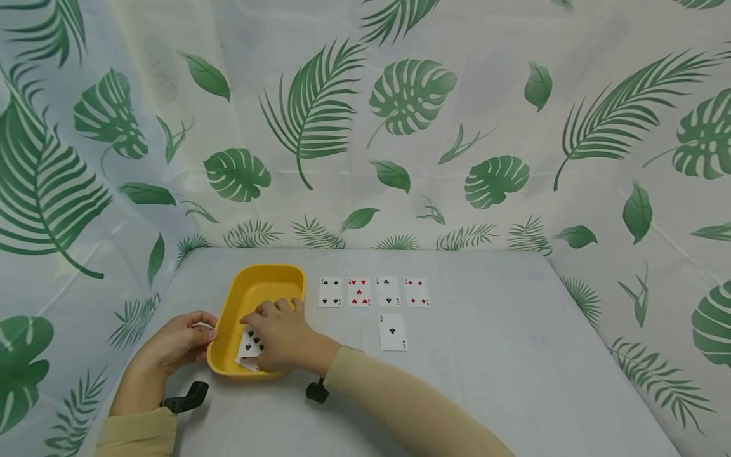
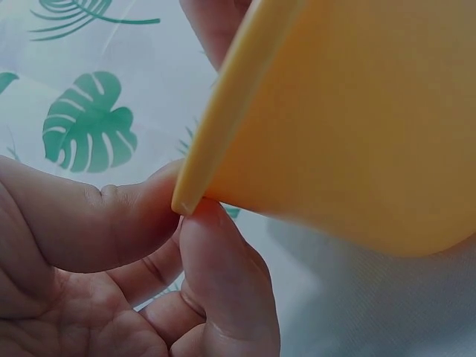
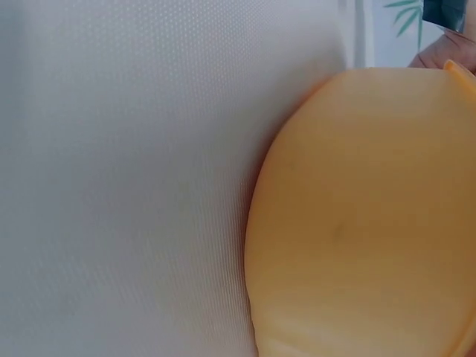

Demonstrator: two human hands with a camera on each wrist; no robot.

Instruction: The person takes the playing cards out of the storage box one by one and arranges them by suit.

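While the left hand [image 1: 181, 341] pinched the tray's [image 1: 259, 289] left edge, the right hand [image 1: 285, 336], its grip hidden, partly covered cards [image 1: 249, 344], likely bendy, best held by corners.

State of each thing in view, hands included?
Yellow tray: open-topped, cards inside
Tray cards: partly hidden, one spade face up
Row of four cards: flat, face up
Ace of clubs: flat, face up
Left hand: pinching tray rim
Right hand: over tray cards, grip hidden
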